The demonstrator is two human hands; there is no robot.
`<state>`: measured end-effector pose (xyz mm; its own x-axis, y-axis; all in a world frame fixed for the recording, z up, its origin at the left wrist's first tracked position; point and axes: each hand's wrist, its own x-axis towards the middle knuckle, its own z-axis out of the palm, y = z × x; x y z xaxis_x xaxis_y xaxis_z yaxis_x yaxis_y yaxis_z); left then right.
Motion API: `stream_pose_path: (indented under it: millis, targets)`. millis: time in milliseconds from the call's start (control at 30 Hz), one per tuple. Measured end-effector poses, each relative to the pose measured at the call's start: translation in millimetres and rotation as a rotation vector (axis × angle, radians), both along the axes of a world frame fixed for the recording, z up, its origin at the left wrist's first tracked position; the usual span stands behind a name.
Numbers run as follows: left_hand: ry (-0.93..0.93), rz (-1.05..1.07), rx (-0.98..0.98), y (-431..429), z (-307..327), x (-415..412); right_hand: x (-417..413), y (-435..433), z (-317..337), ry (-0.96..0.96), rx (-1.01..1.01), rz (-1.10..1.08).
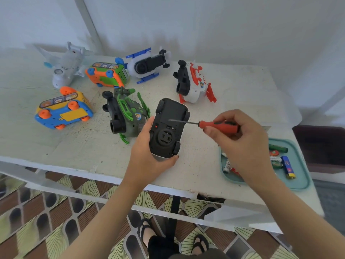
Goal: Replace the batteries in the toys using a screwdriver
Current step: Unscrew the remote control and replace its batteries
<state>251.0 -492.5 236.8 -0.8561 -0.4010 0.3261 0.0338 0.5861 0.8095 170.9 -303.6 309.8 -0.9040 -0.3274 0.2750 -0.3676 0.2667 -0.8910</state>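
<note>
My left hand (149,150) grips a black toy car (168,128) from below and the left, its underside turned up towards me, above the white table (78,146). My right hand (240,139) holds a screwdriver (211,125) by its red and black handle. The thin metal shaft points left, and its tip lies over the middle of the car's underside. Several batteries (287,166) lie in a teal tray (300,182) at the right, partly hidden by my right forearm.
More toys lie on the table behind: a green and black helicopter (125,113), a blue and yellow bus (63,109), an orange and green bus (106,74), a white plane (65,66), a white and blue helicopter (147,65), a white and red helicopter (194,83). The table's front edge is close to me.
</note>
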Motion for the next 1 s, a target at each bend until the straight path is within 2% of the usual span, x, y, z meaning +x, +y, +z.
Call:
stream_pose_path:
  millis: [267, 567, 1000]
  targets:
    - [0.003, -0.032, -0.015, -0.6, 0.3, 0.1, -6.0, -15.0, 11.5, -0.076, -0.446, 0.045]
    - [-0.020, -0.026, -0.020, -2.9, -4.2, 0.3, -11.6, -27.9, 6.1, 0.171, -0.349, 0.148]
    - [0.000, -0.016, -0.040, -2.6, -4.5, 0.1, -10.6, -39.3, 1.5, 0.270, -0.318, 0.182]
